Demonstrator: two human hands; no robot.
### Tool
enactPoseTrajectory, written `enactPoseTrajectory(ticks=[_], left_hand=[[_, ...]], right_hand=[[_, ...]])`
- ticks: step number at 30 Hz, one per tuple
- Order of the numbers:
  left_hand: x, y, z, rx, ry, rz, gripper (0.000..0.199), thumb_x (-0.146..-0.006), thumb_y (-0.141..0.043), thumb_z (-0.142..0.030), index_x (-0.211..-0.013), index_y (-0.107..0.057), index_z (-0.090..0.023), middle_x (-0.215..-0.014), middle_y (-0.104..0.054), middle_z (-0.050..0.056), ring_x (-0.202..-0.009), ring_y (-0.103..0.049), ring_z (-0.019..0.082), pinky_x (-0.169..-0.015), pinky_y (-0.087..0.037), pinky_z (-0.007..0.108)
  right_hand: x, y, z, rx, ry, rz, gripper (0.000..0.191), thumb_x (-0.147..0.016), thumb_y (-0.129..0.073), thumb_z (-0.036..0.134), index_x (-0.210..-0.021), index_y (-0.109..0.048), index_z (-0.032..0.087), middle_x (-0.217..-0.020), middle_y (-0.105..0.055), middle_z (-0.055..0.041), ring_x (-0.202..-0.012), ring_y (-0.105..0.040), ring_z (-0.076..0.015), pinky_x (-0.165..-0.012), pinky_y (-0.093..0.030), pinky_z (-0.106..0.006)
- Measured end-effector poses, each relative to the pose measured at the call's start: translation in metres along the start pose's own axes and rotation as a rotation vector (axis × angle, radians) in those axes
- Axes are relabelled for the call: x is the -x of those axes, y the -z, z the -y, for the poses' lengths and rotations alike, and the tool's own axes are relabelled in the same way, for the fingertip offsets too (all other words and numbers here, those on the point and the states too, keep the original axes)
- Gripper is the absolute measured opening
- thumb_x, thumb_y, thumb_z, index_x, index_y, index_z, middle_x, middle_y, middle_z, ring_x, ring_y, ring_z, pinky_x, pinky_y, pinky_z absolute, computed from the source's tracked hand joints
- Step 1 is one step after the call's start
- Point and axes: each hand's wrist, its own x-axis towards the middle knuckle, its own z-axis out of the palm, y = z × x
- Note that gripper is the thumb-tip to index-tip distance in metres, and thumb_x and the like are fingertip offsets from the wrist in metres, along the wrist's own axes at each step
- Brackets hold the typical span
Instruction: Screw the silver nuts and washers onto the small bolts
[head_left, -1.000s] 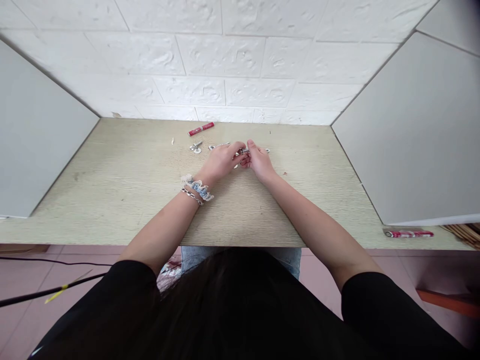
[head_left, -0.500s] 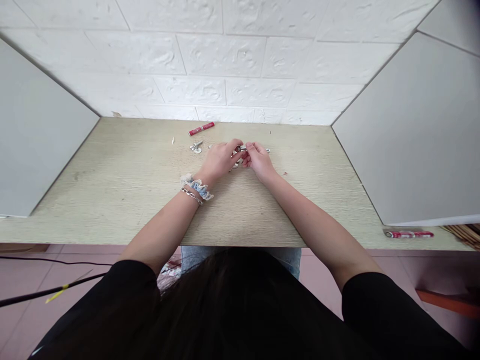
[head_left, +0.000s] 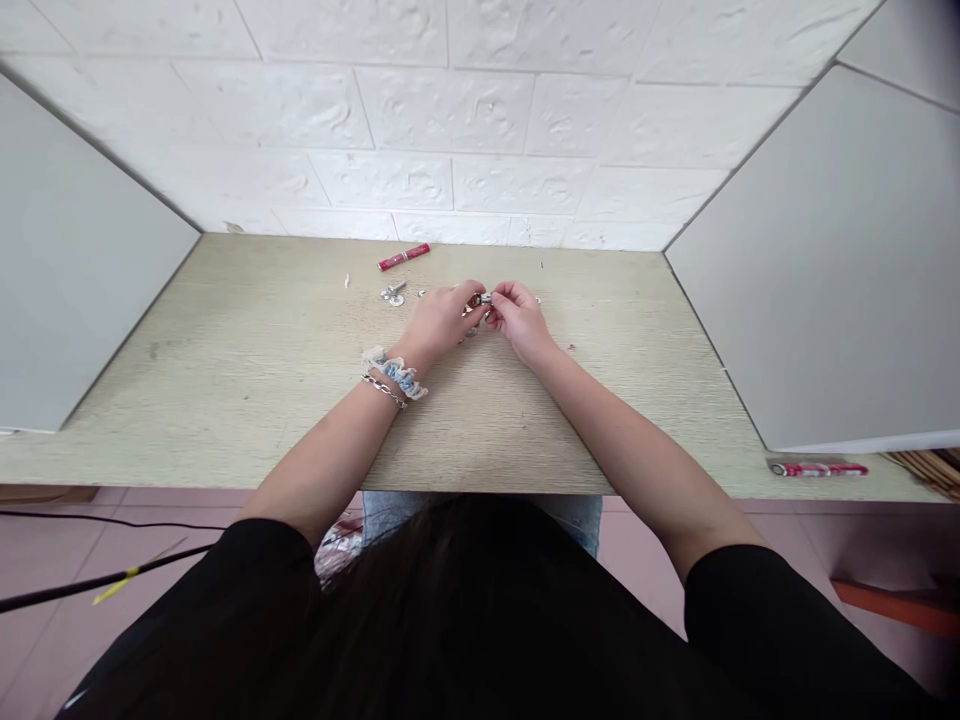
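Note:
Near the middle of the wooden table point(head_left: 300, 330), my left hand point(head_left: 444, 318) is closed on one end of a small silver metal part point(head_left: 485, 299). The fingers of my right hand point(head_left: 519, 318) pinch the other end, so the two hands nearly touch. More small metal pieces point(head_left: 471, 331) lie under and between my hands, partly hidden by the fingers. To the left of my left hand is a small group of bolts and washers point(head_left: 394, 293). A bit of metal shows just past my right fingertips.
A red tube point(head_left: 403, 257) lies near the white brick wall point(head_left: 397, 180). Another red tube point(head_left: 821, 469) rests at the front right edge, beside brown strips point(head_left: 926, 472). Grey panels point(head_left: 840, 280) stand on both sides.
The fingers of my right hand have shifted slightly around the metal part and cover more of the metal piece behind them. My left hand has hardly moved.

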Motion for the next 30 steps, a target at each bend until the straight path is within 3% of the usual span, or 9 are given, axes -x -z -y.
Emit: enactPoseTrajectory(ticks=[9, 17, 25, 30], left_hand=[[0.0, 0.002, -0.001, 0.007, 0.048, 0.038, 0.032, -0.095, -0.057, -0.035, -0.122, -0.065, -0.019, -0.102, -0.077, 0.009, -0.094, -0.07, 0.024, -0.08, -0.049, 0.032], [-0.001, 0.0, 0.001, 0.019, 0.051, 0.006, 0.031, -0.094, -0.058, -0.034, -0.12, -0.065, -0.02, -0.101, -0.077, 0.008, -0.091, -0.07, 0.022, -0.078, -0.049, 0.03], [-0.002, -0.001, 0.004, 0.088, 0.077, -0.081, 0.027, -0.095, -0.057, -0.033, -0.118, -0.064, -0.02, -0.1, -0.076, 0.007, -0.089, -0.068, 0.019, -0.078, -0.05, 0.029], [-0.003, 0.0, 0.001, 0.092, 0.105, -0.074, 0.028, -0.096, -0.056, -0.033, -0.12, -0.063, -0.02, -0.101, -0.076, 0.008, -0.09, -0.069, 0.02, -0.079, -0.05, 0.03]], right_hand=[[0.0, 0.0, -0.003, 0.007, 0.042, -0.02, 0.017, -0.076, -0.049, 0.004, -0.08, -0.047, 0.02, -0.073, -0.055, 0.0077, -0.069, -0.056, -0.0059, -0.073, -0.047, -0.021], [-0.005, 0.003, -0.01, 0.105, 0.1, -0.051, 0.015, -0.074, -0.052, 0.008, -0.081, -0.05, 0.021, -0.074, -0.055, 0.0073, -0.07, -0.056, -0.0083, -0.075, -0.046, -0.024], [-0.006, 0.012, -0.015, 0.365, 0.215, -0.039, 0.008, -0.078, -0.062, 0.024, -0.083, -0.062, 0.02, -0.083, -0.066, 0.0014, -0.079, -0.06, -0.0148, -0.084, -0.048, -0.032], [-0.002, 0.015, -0.009, 0.773, 0.413, 0.035, 0.008, -0.081, -0.06, 0.016, -0.074, -0.064, 0.019, -0.083, -0.065, -0.003, -0.081, -0.058, -0.0184, -0.085, -0.046, -0.035]])
